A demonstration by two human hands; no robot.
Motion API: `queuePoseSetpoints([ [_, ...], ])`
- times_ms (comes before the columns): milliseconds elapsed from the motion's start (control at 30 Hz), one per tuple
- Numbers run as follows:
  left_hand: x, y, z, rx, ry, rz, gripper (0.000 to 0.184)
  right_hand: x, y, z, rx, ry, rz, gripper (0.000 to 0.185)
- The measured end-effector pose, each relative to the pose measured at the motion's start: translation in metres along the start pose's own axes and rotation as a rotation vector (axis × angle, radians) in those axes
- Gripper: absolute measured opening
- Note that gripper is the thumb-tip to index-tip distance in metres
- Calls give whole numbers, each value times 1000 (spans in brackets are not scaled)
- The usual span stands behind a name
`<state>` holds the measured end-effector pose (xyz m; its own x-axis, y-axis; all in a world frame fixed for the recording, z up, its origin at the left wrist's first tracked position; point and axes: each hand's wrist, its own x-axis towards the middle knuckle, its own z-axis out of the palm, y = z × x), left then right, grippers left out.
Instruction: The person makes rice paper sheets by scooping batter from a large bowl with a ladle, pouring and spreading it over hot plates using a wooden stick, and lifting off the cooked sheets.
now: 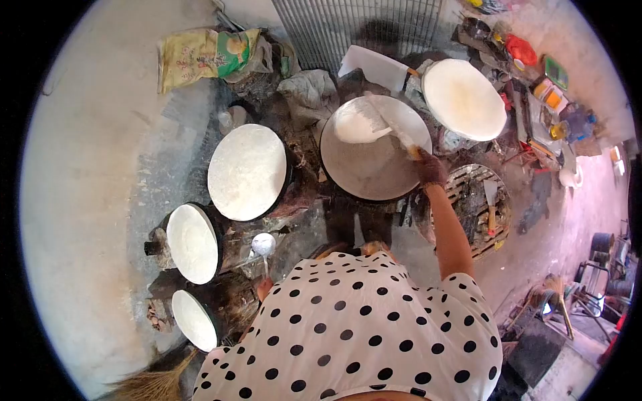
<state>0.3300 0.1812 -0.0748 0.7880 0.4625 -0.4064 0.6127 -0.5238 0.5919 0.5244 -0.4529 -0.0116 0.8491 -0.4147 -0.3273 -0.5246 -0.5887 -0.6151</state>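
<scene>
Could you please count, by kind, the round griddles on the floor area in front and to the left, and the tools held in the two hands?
Griddles: 4 (3 with white all over the top, 1 partly)
Ladle in the left hand: 1
Scraper in the right hand: 1
Total: 6

Printed sack [190,67], lettering illegible.
The yellow face of the sack, at the upper left of the head view, bears large reddish characters beside a green panel [231,53] with a pale round design; the characters are too blurred to be read as words, brand or number.
</scene>
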Motion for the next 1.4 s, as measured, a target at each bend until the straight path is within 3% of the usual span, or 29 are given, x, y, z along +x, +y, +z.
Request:
queuePoseSetpoints([
  [33,-1,0,0,5,0,-3,49,2,-15,3,-156,56,10,45],
  [67,-1,0,0,12,1,-6,49,3,-28,8,-186,-90,153,44],
  [100,-1,1,0,16,1,-6,50,2,-25,15,-182,-92,152,44],
  [167,-2,1,2,18,2,-13,50,7,-6,37,-161,-126,-133,44],
  [300,-3,-2,5,25,-4,-22,50,32,40,19,59,-160,-270,43],
  [333,-5,-3,4,30,-2,-26,50,22,16,-4,20,-139,-105,44],
  [433,-9,-4,5,37,-1,-34,51,20,-10,-6,111,-93,27,45],
  [467,-10,-3,4,41,1,-41,51,86,75,65,-135,-32,-254,47],
  [500,-12,-3,5,41,0,-42,51,80,67,62,-134,-36,-257,47],
  [567,-15,-6,6,45,4,-50,51,36,23,33,-61,-291,-232,46],
  [633,-18,-6,6,49,9,-52,51,18,5,2,-113,-297,-267,45],
  [667,-19,-7,7,51,11,-55,52,23,7,-9,127,-373,-201,43],
  [733,-23,-9,7,56,16,-61,52,23,-8,-30,-143,-208,-244,40],
  [833,-31,-11,9,66,19,-69,52,45,8,1,-87,-139,-204,44],
  [867,-33,-12,9,72,23,-72,52,42,-10,-2,-471,-308,-168,39],
  [900,-36,-13,10,80,26,-73,52,40,-1,2,-474,-313,-172,39],
  [967,-41,-17,15,104,36,-77,53,37,32,8,-316,-246,-586,44],
  [1000,-43,-21,17,125,41,-76,53,38,31,-1,-344,-295,-646,42],
  [1033,-45,-24,18,158,47,-76,53,40,28,-10,-342,-303,-650,42],
  [1100,-47,-34,17,234,-20,-174,53,34,1,-42,-186,-361,-360,45],
  [1133,-56,-28,18,243,-19,-183,53,62,18,-19,-375,-237,-306,46],
  [1200,-83,6,18,-234,-5,-138,50,78,36,6,-362,-225,-360,46],
  [1233,-87,0,14,-226,4,-147,50,79,39,15,-351,-199,-415,46],
  [1267,-87,-10,14,-188,12,-164,47,19,-30,-49,-409,-382,-455,46],
  [1367,-94,-18,19,-126,79,-144,42,31,7,-44,-563,-426,-528,39],
  [1400,-95,-25,20,-213,77,-191,42,41,25,-50,-460,-482,-598,42],
])
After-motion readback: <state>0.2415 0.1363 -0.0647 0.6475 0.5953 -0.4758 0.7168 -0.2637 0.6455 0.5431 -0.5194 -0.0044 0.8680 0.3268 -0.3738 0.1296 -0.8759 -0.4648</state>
